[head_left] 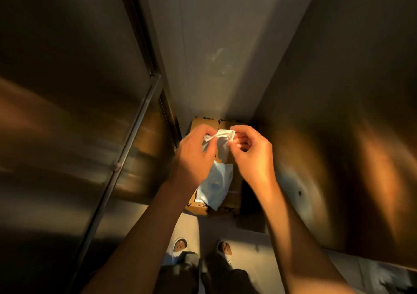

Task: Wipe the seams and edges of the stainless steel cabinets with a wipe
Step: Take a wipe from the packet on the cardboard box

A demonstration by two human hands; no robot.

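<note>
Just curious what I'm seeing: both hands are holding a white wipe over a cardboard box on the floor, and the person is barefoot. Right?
Nearly. The head view shows both hands, left and right, pinching the white wipe over the cardboard box on the floor. But the person is not barefoot: they wear open-toed white slippers.

Commercial kitchen or storage area, narrow gap.
Flanked by tall stainless steel cabinets (pixel 74 104); cardboard box (pixel 232 194) on pale floor (pixel 250 255).
</note>
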